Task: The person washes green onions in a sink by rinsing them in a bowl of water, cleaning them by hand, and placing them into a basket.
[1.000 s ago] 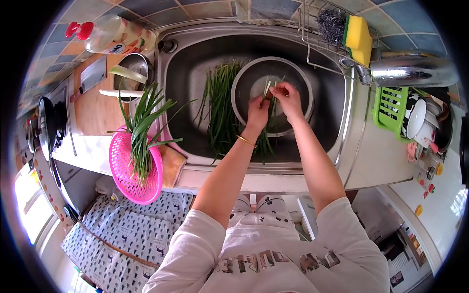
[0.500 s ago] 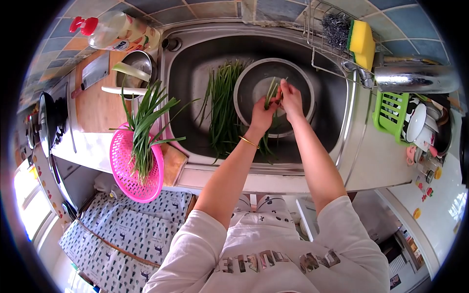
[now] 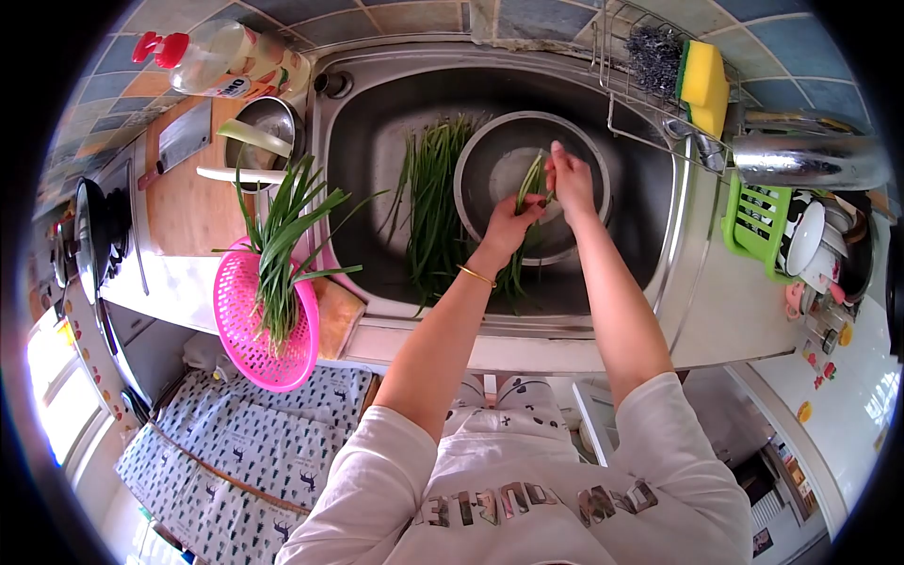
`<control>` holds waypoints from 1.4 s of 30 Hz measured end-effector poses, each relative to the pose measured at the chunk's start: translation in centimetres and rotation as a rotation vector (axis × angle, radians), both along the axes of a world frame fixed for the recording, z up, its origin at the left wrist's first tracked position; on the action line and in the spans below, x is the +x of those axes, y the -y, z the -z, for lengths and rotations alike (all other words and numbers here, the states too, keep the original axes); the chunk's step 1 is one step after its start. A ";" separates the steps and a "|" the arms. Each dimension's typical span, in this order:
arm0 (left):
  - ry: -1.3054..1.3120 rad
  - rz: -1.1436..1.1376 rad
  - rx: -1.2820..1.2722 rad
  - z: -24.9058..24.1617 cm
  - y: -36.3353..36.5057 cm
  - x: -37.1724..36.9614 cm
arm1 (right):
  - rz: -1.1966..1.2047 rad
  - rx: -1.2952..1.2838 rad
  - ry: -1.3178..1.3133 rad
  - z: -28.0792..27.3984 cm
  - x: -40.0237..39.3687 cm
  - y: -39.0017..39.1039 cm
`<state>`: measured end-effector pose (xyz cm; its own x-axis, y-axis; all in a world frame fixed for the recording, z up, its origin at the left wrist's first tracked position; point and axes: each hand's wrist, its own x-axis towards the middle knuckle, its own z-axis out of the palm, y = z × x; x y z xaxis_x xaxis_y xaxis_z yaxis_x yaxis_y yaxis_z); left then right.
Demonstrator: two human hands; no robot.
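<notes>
Over a round metal basin [image 3: 467, 174] in the steel sink, my left hand [image 3: 513, 224] is closed round a small bunch of green stalks [image 3: 533, 176], whose leaves hang down below the wrist. My right hand [image 3: 571, 181] is beside the top of the stalks, its fingers pinched together; whatever sits between them is too small to name. A pile of long green leaves [image 3: 435, 202] lies in the sink left of the basin. More leaves [image 3: 278, 245] rest in a pink colander [image 3: 235, 311] on the counter's left edge.
A cutting board [image 3: 188, 212] with a cleaver [image 3: 184, 137], a metal pot [image 3: 268, 118] and a detergent bottle [image 3: 231, 61] stand at the left. On the right are a wire rack [image 3: 626, 104] with a yellow sponge [image 3: 702, 85] and a green basket [image 3: 753, 226] of dishes.
My right hand has moved slightly right and up, away from my left hand. The two hands were close together before; a gap now shows between them.
</notes>
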<state>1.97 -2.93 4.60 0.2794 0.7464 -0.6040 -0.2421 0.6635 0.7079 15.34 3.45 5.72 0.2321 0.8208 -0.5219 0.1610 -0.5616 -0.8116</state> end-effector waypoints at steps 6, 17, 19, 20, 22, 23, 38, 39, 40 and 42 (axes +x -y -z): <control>0.119 -0.035 -0.078 -2.1 -0.6 -0.9 | -0.061 0.032 -0.297 -1.3 1.5 0.0; 0.201 -0.127 -0.217 -1.1 -1.0 -1.6 | -0.263 -0.087 -0.280 -1.6 -0.2 2.0; 0.149 -0.080 -0.137 -1.0 -1.0 -1.6 | -0.153 -0.086 -0.333 -2.1 -0.4 1.7; 0.129 -0.058 -0.103 -1.0 -0.9 -1.7 | -0.099 -0.084 -0.360 -2.4 -0.5 1.7; 0.111 -0.036 -0.067 -1.2 -0.7 -2.2 | -0.054 -0.035 -0.363 -2.3 -0.1 1.3; 0.114 -0.034 -0.065 -1.3 -0.5 -2.5 | -0.031 -0.009 -0.364 -2.2 0.1 1.0; 0.018 -0.086 -0.129 -1.3 0.3 -2.5 | -0.062 0.058 -0.424 -1.0 -0.6 0.9; 0.017 -0.060 -0.117 -1.9 0.2 -2.6 | -0.029 0.027 -0.404 -0.9 -0.5 0.6; 0.037 -0.076 -0.129 -2.5 0.1 -2.6 | 0.005 -0.006 -0.384 -0.7 -0.2 0.3; 0.077 -0.108 -0.150 -3.4 0.0 -2.3 | 0.073 -0.034 -0.360 -0.7 -0.1 -0.2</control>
